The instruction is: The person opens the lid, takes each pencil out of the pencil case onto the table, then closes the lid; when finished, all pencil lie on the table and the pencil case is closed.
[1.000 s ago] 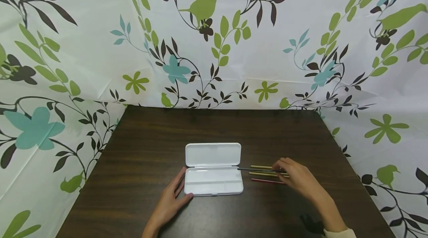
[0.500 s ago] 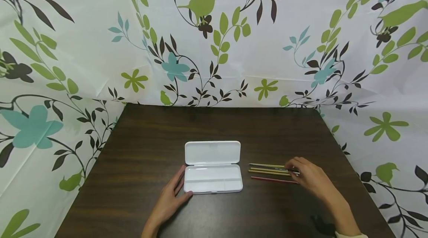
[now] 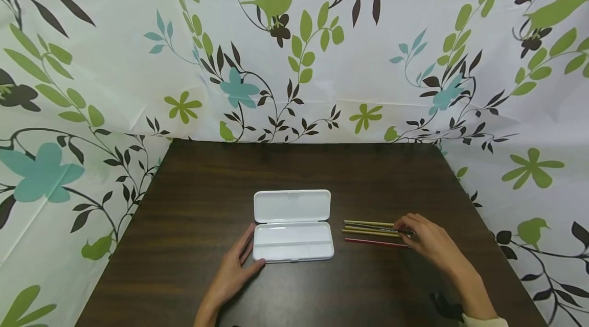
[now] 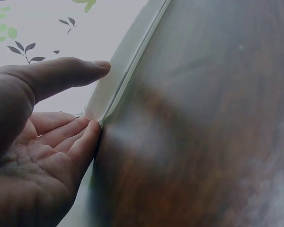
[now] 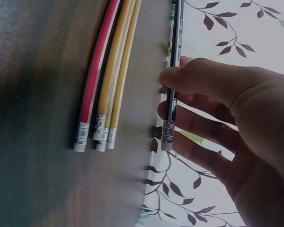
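Observation:
A white plastic pencil case (image 3: 293, 235) lies unfolded on the dark table, its lid (image 3: 292, 206) tipped back. My left hand (image 3: 232, 268) rests at its left side, fingers extended along the edge and thumb by the front corner. In the left wrist view, the fingertips meet the end of the case (image 4: 120, 66). With thumb and fingers, my right hand (image 3: 428, 237) pinches a black pencil (image 5: 178, 33) near its white eraser end. Several yellow pencils (image 5: 114, 71) lie beside it on the table, and a red pencil (image 5: 97, 71) lies nearest the front.
A brown wood-grain table (image 3: 294, 168) spreads under everything. White cloth (image 3: 294, 97) printed with birds and leaves hangs behind and at both sides. A dark shadow (image 3: 446, 306) falls near the right forearm.
My right hand has moved to the right, drawing the black pencil away from the case's edge to over the yellow pencils. My left hand stays at the case. The head view has shifted slightly.

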Tool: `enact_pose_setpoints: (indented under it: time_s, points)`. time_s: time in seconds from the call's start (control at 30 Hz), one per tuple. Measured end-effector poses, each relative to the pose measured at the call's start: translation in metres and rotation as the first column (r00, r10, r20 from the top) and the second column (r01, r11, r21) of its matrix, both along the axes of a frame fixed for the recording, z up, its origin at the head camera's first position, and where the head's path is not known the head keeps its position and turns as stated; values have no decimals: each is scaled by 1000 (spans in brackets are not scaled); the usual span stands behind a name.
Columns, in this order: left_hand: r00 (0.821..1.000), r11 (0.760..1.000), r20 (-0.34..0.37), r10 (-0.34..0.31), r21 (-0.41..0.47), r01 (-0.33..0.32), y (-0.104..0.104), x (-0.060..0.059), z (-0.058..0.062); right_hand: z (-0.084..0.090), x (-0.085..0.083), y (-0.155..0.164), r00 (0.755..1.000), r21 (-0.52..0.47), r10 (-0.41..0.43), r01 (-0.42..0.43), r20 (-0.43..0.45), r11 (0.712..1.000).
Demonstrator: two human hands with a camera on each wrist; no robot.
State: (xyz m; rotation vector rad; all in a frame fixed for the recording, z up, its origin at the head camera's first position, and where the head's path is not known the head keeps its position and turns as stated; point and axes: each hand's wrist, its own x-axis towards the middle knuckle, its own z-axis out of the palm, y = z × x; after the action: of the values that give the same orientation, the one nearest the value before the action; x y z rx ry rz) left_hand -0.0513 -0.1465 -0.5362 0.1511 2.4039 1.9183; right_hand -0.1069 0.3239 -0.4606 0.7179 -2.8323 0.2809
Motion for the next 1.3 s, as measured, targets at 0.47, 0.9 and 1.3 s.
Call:
enact_pose_setpoints:
  time_s: [0.47, 0.9, 1.3]
  points:
    - [1000, 1000, 19, 18, -7, -18, 1, -2, 5, -17, -6, 8, 991, 35, -54, 50, 124, 998]
    - [1000, 1000, 28, 15, -2, -15, 1, -1, 4, -23, -7, 10, 992, 57, -46, 40, 116, 998]
    - [999, 1000, 35, 23, -13, -23, 1, 0, 3, -21, -7, 9, 990, 28, -59, 56, 125, 998]
